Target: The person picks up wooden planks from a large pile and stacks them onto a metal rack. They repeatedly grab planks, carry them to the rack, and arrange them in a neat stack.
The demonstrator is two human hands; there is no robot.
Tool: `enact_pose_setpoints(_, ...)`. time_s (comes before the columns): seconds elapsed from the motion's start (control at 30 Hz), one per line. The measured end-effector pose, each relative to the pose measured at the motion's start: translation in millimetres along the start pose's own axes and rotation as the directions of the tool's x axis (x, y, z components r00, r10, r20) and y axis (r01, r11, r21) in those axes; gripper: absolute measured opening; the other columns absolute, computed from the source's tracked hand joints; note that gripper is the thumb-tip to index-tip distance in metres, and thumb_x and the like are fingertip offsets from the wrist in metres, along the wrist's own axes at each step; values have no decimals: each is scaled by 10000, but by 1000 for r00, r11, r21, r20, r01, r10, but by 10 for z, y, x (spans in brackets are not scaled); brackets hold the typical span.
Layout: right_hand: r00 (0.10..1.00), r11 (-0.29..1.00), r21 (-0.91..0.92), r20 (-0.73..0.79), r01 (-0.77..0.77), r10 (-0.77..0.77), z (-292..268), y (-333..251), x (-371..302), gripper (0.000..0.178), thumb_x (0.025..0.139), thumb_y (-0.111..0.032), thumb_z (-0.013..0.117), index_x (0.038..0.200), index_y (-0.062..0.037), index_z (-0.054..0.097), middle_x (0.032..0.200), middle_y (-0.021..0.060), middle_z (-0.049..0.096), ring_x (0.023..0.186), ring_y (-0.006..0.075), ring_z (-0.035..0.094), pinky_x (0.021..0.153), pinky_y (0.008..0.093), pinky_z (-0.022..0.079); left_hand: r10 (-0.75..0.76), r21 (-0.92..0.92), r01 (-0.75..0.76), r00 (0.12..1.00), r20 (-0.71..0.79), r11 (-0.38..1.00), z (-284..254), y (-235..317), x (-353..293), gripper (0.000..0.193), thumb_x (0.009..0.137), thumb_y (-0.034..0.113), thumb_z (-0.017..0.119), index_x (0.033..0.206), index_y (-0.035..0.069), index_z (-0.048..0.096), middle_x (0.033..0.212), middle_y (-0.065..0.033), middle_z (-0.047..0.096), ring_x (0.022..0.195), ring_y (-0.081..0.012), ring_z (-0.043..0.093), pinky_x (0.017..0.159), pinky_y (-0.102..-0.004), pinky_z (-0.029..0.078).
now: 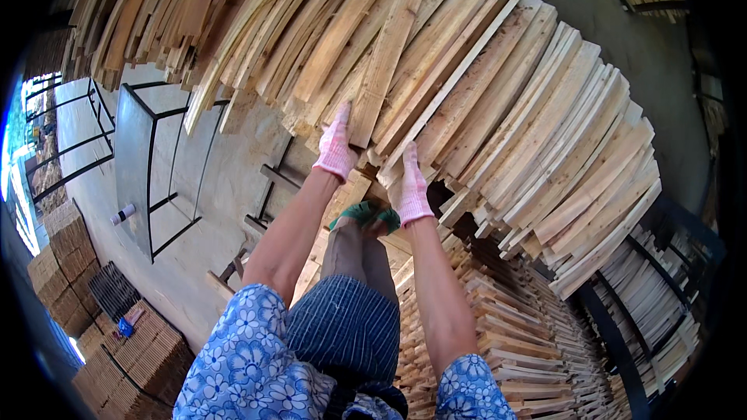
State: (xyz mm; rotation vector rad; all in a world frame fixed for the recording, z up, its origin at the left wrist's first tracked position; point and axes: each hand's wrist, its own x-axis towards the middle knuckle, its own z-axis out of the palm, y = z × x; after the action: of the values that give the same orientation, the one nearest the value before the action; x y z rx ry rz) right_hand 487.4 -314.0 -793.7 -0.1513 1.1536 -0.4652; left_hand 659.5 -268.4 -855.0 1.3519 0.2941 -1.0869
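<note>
A wide row of rough wooden boards (506, 70) stretches across the top, their near ends uneven. One loose board (395, 50) lies slantwise on top of the others. My left hand (337, 148), in a pink and white knit glove, grips board ends beside the near end of that loose board, its thumb laid along the top. In a matching glove, my right hand (410, 187) holds the board ends just to the right, thumb up. The fingers of both hands are partly hidden under the wood. My green shoes (356, 214) show between my forearms.
More stacked boards (513, 327) lie below on the right, beside a dark metal rack (622, 334). At left stand a metal-framed table (134, 163) with a small cylinder (123, 214) and strapped bundles of wood (132, 365). A black metal frame (276, 179) is near my left forearm.
</note>
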Motion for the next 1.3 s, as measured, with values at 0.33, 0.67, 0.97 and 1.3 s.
enact_pose_setpoints(0.33, 906, 963, -260, -389, 66, -167, -366, -1018, -986, 890, 845, -624, 700, 1499, -103, 395, 1380, 119, 561, 1227, 266, 577, 1066, 486, 481, -149, 554, -40, 944, 293, 831, 629, 574, -1238, 909, 925, 469, 697, 1570, 70, 196, 1349, -173, 540, 1290, -280, 523, 1084, -453, 422)
enact_pose_setpoints(0.67, 880, 845, -281, 284, 456, -380, -949, -1269, -569, 772, 1006, -467, 547, 1567, -45, 225, 1494, 194, 416, 1326, 249, 485, 1039, 322, 479, -72, 663, -56, 984, 165, 747, 1116, 86, -563, 1336, 729, 643, 804, 1516, -95, 17, 1460, -269, 392, 1277, -293, 499, 1042, -380, 447)
enact_pose_setpoints(0.97, 903, 749, -559, -1, 356, -430, -451, -1632, -508, 755, 972, -491, 566, 1516, -8, 362, 1508, 197, 445, 1406, 290, 407, 1177, 358, 305, -16, 742, -110, 987, 161, 662, 1197, 239, -768, 1198, 777, 660, 745, 1503, -68, 129, 1507, -272, 357, 1382, -349, 410, 1130, -379, 338)
enact_pose_setpoints(1.3, 887, 441, -884, -72, 155, -457, -224, -90, -1196, 999, 877, -490, 689, 1554, 39, 180, 1449, 336, 356, 1306, 463, 437, 1129, 479, 361, 7, 605, -105, 987, 162, 789, -386, -407, -1115, 979, 781, 488, 826, 1406, -11, 259, 1292, -214, 523, 1208, -279, 520, 1064, -401, 406)
